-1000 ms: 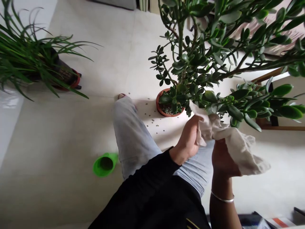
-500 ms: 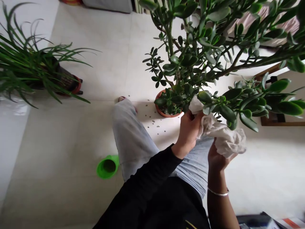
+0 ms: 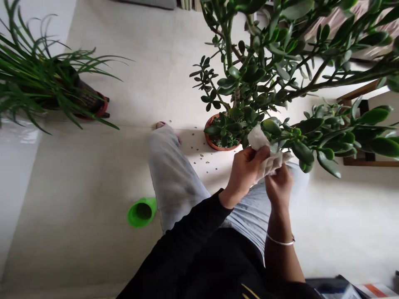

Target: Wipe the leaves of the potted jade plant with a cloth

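Note:
A crumpled whitish cloth [image 3: 270,164] stretches between my two hands, under the leaves of a large jade plant [image 3: 249,79]. My left hand [image 3: 245,172] is closed around one part of it, with a white end sticking up past the thumb against a leaf. Close beside it, my right hand [image 3: 280,185] is closed on the cloth's other end; its fingertips are partly hidden. The plant grows from a round terracotta-coloured pot [image 3: 212,143] on the floor, just beyond my left hand.
Small pebbles [image 3: 201,156] lie scattered on the pale floor by the pot. A green plastic container [image 3: 134,216] stands left of my leg. At far left is a long-leaved potted plant [image 3: 62,91]. A wooden frame [image 3: 368,162] is at right.
My right hand has moved left and up, closer to my left hand, and the loose bunch of cloth over it is now gathered between the hands. My left hand has stayed nearly in place.

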Demonstrator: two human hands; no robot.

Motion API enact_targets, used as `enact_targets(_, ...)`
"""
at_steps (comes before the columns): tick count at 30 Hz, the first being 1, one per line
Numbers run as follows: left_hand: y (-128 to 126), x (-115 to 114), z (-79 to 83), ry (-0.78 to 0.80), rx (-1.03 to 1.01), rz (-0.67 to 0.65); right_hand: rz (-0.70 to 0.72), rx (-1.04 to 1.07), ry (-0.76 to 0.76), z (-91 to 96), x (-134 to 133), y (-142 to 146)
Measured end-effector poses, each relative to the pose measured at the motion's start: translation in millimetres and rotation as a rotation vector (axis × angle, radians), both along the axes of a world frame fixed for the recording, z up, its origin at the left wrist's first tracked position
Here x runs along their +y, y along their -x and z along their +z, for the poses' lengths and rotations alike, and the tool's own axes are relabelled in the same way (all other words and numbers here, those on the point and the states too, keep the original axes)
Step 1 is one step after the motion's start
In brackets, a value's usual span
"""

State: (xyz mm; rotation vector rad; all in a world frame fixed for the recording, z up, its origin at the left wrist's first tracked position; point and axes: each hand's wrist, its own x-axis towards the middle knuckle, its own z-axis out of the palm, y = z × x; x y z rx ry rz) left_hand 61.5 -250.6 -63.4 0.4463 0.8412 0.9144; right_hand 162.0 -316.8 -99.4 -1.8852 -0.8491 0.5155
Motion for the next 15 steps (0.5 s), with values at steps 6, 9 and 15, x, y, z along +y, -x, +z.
enact_targets(6,7,9,-1.3,0.063,-0.033,-0.028,0.168,-0.011,0.144,17.0,-12,-16)
enact_targets(9,8,10,-3.1,0.115,-0.072,-0.009,0.008,0.152,-0.053,15.2,-20,-12)
enact_targets(15,15,-3,-12.0,0.120,-0.156,0.013,-0.166,0.446,-0.492,16.7,-24,4)
